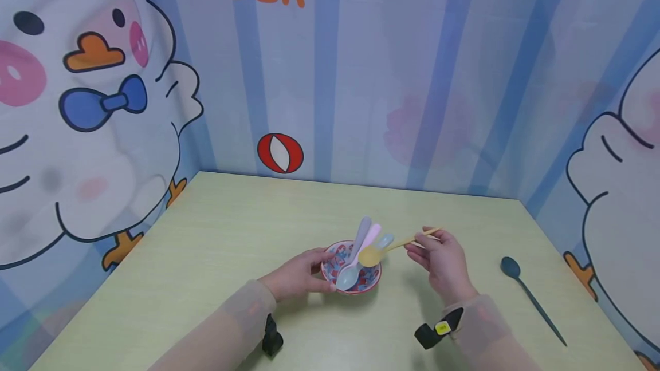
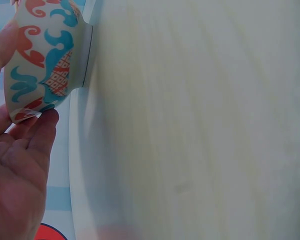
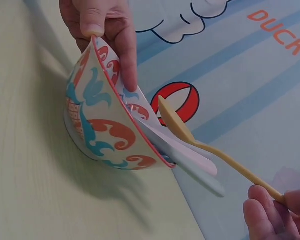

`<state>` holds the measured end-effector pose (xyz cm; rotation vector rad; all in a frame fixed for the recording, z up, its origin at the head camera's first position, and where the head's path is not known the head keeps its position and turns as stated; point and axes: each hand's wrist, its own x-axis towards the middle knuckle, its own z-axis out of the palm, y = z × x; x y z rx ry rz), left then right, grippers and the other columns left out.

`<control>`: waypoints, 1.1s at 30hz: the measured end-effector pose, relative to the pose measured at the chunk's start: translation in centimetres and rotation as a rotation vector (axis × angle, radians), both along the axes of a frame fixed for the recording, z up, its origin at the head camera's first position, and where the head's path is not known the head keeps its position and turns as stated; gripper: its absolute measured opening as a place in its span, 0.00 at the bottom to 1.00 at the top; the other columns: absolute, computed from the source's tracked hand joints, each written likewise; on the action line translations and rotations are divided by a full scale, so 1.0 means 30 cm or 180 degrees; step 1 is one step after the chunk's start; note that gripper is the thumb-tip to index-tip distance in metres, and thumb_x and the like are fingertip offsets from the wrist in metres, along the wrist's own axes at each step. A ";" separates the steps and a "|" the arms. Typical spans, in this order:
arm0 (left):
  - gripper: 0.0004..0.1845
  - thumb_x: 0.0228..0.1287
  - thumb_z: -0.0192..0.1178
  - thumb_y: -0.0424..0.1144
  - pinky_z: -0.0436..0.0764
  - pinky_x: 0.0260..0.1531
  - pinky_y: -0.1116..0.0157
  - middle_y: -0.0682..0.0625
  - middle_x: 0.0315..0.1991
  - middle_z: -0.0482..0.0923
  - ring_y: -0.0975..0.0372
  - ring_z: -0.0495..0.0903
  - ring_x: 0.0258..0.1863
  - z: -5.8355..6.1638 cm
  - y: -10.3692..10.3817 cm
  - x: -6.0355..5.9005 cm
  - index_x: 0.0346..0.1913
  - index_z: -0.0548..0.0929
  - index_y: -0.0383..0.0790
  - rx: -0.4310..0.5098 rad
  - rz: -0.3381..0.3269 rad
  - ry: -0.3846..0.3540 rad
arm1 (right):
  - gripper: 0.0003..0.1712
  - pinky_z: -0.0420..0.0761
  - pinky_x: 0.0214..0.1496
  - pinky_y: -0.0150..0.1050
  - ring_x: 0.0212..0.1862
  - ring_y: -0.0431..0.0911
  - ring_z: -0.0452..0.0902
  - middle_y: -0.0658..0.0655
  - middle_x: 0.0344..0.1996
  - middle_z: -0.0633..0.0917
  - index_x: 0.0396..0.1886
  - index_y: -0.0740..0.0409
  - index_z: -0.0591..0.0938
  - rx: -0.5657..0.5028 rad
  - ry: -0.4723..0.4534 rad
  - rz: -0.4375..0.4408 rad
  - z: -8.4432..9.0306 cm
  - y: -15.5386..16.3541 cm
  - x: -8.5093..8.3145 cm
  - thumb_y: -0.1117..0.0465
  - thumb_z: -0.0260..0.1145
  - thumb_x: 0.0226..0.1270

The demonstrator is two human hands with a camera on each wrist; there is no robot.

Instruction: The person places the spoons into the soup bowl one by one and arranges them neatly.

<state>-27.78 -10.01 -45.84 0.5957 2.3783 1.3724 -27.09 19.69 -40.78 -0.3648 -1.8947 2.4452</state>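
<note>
Nearest the camera, two sheer sleeves are reaching in from the near edge of the pale green table [image 1: 216,228], each wrist carrying a small black strapped device.

The left hand [image 1: 298,275] is resting against the left side of the patterned bowl [image 1: 352,272]. In the right wrist view its thumb is lying on the rim and a finger is pressing on the inside wall, so the fingers [image 3: 121,37] are pinching the bowl's edge; in the left wrist view the palm [image 2: 20,170] is lying open beside the bowl's outer wall [image 2: 42,55], with a fingertip touching it.

The right hand [image 1: 443,262] is hovering just right of the bowl. Its fingers are curled and pinching the far end of the yellow spoon [image 1: 381,251], whose handle is running up and to the right past the thumb. The yellow spoon's head is hanging over the bowl's right rim; the right wrist view shows it [image 3: 176,125] close above the rim, but I cannot tell whether it is touching.

The bowl is sitting on the table near the middle, between the two hands. Inside it, a pale blue spoon [image 1: 346,278], a pink spoon [image 1: 368,236] and a lilac spoon [image 1: 362,229] are leaning with their handles pointing away toward the far side.

Well apart to the right, a dark teal spoon [image 1: 531,296] is lying flat on the table.

Farthest away, a blue striped backdrop with cartoon ducks [image 1: 93,102] and a red ball [image 1: 280,153] is standing behind the table.
</note>
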 end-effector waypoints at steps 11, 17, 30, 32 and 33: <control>0.42 0.56 0.71 0.42 0.64 0.66 0.55 0.44 0.71 0.59 0.50 0.63 0.68 0.010 0.007 0.009 0.71 0.64 0.37 0.0047 -0.0012 -0.0042 | 0.16 0.84 0.40 0.36 0.33 0.44 0.85 0.58 0.40 0.81 0.55 0.62 0.68 0.0248 -0.0071 0.0131 -0.032 -0.068 0.007 0.66 0.59 0.71; 0.42 0.55 0.72 0.42 0.64 0.66 0.55 0.43 0.71 0.60 0.50 0.63 0.68 0.009 0.006 0.008 0.71 0.64 0.36 0.0057 -0.0004 -0.0028 | 0.18 0.84 0.39 0.36 0.34 0.45 0.85 0.58 0.39 0.82 0.57 0.64 0.68 0.0311 -0.0052 0.0231 -0.045 -0.090 0.006 0.66 0.59 0.71; 0.43 0.55 0.72 0.43 0.64 0.66 0.54 0.42 0.71 0.59 0.49 0.63 0.68 0.004 0.003 0.004 0.71 0.64 0.35 0.0095 -0.0031 0.0003 | 0.18 0.84 0.40 0.37 0.35 0.46 0.84 0.65 0.48 0.81 0.57 0.63 0.69 0.0479 -0.0116 0.0262 -0.058 -0.112 0.004 0.66 0.59 0.70; 0.43 0.54 0.72 0.44 0.64 0.66 0.54 0.43 0.71 0.60 0.49 0.63 0.68 0.004 0.004 0.004 0.71 0.65 0.36 0.0075 -0.0019 -0.0007 | 0.18 0.84 0.41 0.37 0.35 0.46 0.84 0.65 0.47 0.81 0.57 0.63 0.69 0.0513 -0.0138 0.0259 -0.059 -0.113 0.003 0.65 0.60 0.70; 0.43 0.54 0.72 0.44 0.65 0.66 0.54 0.43 0.71 0.60 0.50 0.63 0.68 0.003 0.004 0.003 0.71 0.65 0.36 0.0070 -0.0019 -0.0008 | 0.18 0.84 0.41 0.37 0.35 0.46 0.84 0.64 0.47 0.82 0.57 0.64 0.69 0.0529 -0.0144 0.0261 -0.060 -0.112 0.002 0.65 0.60 0.70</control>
